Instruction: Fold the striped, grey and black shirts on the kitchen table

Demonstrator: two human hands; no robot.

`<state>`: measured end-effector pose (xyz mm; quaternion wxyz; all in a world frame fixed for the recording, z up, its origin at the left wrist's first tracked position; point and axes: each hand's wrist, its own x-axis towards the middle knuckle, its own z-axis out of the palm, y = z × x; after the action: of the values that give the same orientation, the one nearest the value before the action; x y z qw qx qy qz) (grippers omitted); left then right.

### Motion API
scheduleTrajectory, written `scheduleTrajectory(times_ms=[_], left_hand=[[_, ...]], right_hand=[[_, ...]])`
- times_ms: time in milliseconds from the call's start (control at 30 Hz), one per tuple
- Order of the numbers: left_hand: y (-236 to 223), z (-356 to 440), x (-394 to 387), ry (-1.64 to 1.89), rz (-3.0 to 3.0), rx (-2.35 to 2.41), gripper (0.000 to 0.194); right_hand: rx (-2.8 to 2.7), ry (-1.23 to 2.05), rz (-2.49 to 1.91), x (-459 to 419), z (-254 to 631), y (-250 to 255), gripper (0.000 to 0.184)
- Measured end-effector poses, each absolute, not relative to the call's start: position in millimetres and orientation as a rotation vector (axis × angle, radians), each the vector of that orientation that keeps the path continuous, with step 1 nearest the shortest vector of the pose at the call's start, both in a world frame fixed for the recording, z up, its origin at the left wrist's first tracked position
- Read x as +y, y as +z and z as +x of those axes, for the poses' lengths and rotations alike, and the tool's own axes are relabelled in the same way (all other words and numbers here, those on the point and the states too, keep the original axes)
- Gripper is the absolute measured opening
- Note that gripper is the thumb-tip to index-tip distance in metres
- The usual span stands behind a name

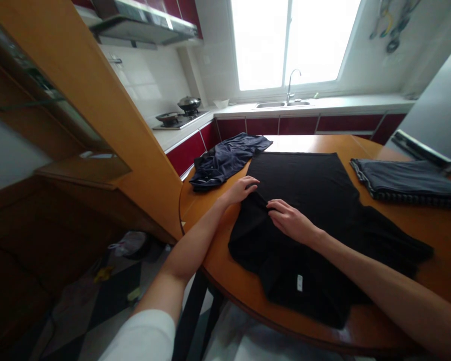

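Observation:
A black T-shirt (304,185) lies spread on the table, its straight hem toward the window and its neck end, with a small white label (299,283), close to me. At the shirt's left side, my left hand (242,190) has its fingers and thumb on a raised fold of the cloth. A little nearer and to the right, my right hand (291,219) pinches the same fold near the left sleeve. The right sleeve stretches out flat across the tabletop. Cloth and fingers hide where each grip meets.
On the round wooden table (218,253), crumpled dark blue clothing (229,158) lies at the far left. Folded grey and checked clothing (409,180) sits at the right. A wooden cabinet (143,185) stands left of the table. Behind are a sink counter (240,109) and a stove with pans.

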<state>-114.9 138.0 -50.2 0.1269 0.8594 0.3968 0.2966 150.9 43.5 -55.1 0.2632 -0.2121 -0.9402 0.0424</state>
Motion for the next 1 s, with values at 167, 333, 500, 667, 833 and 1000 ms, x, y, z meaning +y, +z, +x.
scheduleTrajectory(times_ms=[167,333,500,667,833,1000], left_hand=[[-44,-113,136,0.881,2.519,1.203,0.029],[-36,-96,97,0.707,2.552,1.297,0.036],[-30,-106,17,0.419,2.540,1.190,0.050],[-25,-128,-52,0.653,2.359,1.432,0.030],[-41,-134,-80,0.781,2.253,1.617,0.016],[-49,-138,-86,0.708,2.237,1.569,0.016]], right_hand=[[-2.584,0.135,-0.607,39,152,-55,0.023],[-2.533,0.163,-0.676,38,150,-63,0.032],[-2.549,0.254,-0.701,42,150,-73,0.037],[-2.525,0.316,-0.725,44,151,-76,0.038],[-2.550,0.296,-0.724,47,151,-79,0.039],[-2.528,0.318,-0.723,47,150,-79,0.037]])
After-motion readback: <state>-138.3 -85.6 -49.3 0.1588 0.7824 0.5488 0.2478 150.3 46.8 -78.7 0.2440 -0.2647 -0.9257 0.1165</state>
